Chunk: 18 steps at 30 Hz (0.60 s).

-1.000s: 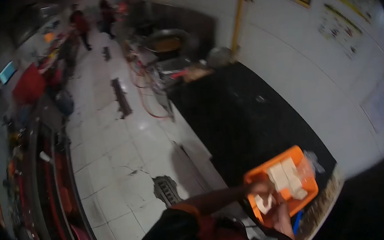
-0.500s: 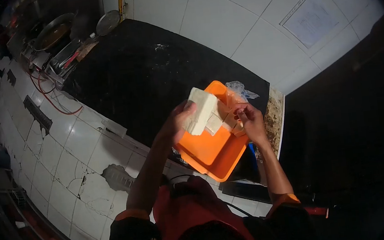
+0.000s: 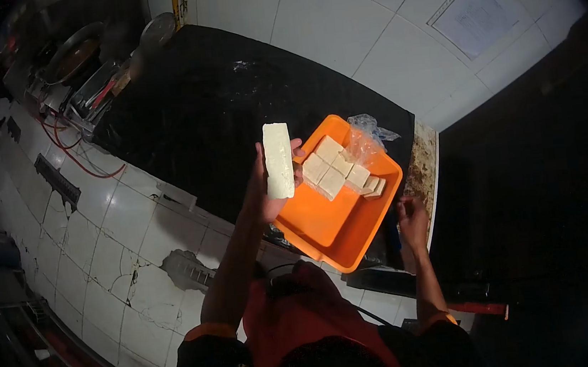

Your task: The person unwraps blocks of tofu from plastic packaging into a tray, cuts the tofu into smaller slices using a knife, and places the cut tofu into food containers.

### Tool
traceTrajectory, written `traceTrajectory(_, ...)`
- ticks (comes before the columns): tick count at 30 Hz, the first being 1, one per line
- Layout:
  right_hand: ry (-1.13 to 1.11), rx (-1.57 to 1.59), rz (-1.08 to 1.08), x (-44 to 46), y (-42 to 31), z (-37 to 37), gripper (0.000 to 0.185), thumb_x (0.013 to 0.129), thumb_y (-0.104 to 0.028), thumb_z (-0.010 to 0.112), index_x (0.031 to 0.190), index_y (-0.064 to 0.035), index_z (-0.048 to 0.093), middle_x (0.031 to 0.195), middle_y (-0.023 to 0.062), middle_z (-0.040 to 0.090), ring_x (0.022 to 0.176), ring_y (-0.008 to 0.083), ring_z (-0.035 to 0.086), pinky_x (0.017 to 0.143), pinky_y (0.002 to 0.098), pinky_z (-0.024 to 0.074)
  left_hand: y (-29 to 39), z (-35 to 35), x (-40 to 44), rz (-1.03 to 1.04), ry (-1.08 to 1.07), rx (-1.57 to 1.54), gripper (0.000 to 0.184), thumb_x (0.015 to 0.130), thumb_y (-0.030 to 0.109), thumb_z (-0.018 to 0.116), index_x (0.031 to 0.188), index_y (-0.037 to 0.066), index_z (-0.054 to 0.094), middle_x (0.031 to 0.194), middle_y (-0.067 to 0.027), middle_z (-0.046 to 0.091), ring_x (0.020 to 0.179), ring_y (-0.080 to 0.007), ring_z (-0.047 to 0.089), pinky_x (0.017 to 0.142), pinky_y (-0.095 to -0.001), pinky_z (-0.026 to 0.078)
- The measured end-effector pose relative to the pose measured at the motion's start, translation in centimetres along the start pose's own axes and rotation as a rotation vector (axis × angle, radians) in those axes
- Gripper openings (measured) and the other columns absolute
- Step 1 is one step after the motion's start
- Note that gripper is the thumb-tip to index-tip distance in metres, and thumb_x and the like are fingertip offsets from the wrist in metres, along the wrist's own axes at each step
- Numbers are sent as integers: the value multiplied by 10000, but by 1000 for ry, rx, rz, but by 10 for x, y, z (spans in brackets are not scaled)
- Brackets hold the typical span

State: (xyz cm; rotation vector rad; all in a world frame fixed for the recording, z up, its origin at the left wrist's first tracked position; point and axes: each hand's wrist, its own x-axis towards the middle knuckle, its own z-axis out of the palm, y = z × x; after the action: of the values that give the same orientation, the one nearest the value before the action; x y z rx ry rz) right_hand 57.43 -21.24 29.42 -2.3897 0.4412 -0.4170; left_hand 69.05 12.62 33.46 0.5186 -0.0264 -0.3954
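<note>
My left hand (image 3: 264, 195) grips a long cream-white block of tofu (image 3: 278, 161) from beneath, its fingertips showing on the block's right side. The block stands nearly lengthwise in view, over the left rim of an orange plastic tub (image 3: 319, 217). Inside the tub's far half sit several square tofu pieces (image 3: 333, 183), grouped close together, with a few thinner ones leaning near the right wall. To the right of the tub is my right hand (image 3: 414, 222), its fingers curled in. Whether anything is in them is hidden.
A crumpled clear plastic bag (image 3: 368, 136) lies over the tub's far corner. The tub rests on a black counter (image 3: 206, 99) with a stained right edge (image 3: 423, 170). Pans (image 3: 76, 52) and a cooker with a red hose stand at far left. A paper sheet (image 3: 474, 18) hangs on the tiled wall.
My left hand has turned the tofu block more upright and drawn it slightly left. My right hand has left the tofu pieces and moved right and down, outside the tub.
</note>
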Motion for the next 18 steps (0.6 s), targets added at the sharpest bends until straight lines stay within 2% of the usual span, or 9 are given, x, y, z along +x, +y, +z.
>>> traceTrajectory(2,-84,-134,36,-24,15,-2,193,833,-86,647,998,-1,595,910,172,618,843,273,624,798,384,481,-5,1,-2,-6,45,40,677,924,627,336,1202,41,533,921,-40,538,734,-132,493,662,-270,420)
traceTrajectory(5,-130,-363,-170,-43,14,2,188,837,-32,610,1023,-15,583,963,191,620,843,313,632,755,354,499,-11,1,1,94,-140,236,723,926,641,289,1261,34,498,891,-36,535,732,-113,511,687,-252,454)
traceTrajectory(7,-21,-488,-346,-41,9,8,249,806,-64,634,1049,-34,588,1015,223,600,877,392,609,791,449,490,-8,34,-5,-49,72,326,690,951,612,225,1240,52,505,851,-27,528,728,-100,530,718,-231,470)
traceTrajectory(8,38,-473,-292,-45,-5,4,317,787,-91,647,1094,-51,577,1017,222,605,921,432,587,829,514,456,-4,53,-9,-71,63,317,662,964,590,176,1194,71,517,852,-30,549,753,-98,552,722,-240,479)
traceTrajectory(11,-107,-217,-177,-35,21,5,373,744,-35,647,1097,-13,530,965,227,563,927,420,544,816,482,438,-19,57,-2,6,21,445,619,965,590,192,1117,92,527,893,-59,587,729,-145,577,698,-271,488)
traceTrajectory(12,-141,-186,-94,-36,-9,-8,368,735,-34,628,1088,-6,529,925,225,593,881,426,571,779,455,465,-28,49,5,25,13,460,619,965,590,192,1117,92,527,893,-59,587,729,-145,577,698,-271,488)
traceTrajectory(14,-91,-142,-56,-33,-3,-7,376,728,-35,619,1091,-4,523,913,227,609,869,428,584,776,450,468,-41,35,18,-63,-152,115,595,950,598,277,1178,91,490,888,-93,611,737,-197,640,663,-298,528)
traceTrajectory(15,-56,-113,-5,-34,1,-7,385,722,-37,609,1094,-2,516,901,228,625,857,431,598,773,444,472,-40,39,20,-52,-158,126,595,950,598,277,1178,91,490,888,-93,611,737,-197,640,663,-298,528)
traceTrajectory(18,-21,-63,3,-34,41,-19,347,737,-62,587,1073,21,566,918,242,632,885,421,609,795,430,463,-44,47,26,2,-131,18,544,938,618,301,1024,116,493,769,-62,566,610,-163,569,608,-293,498)
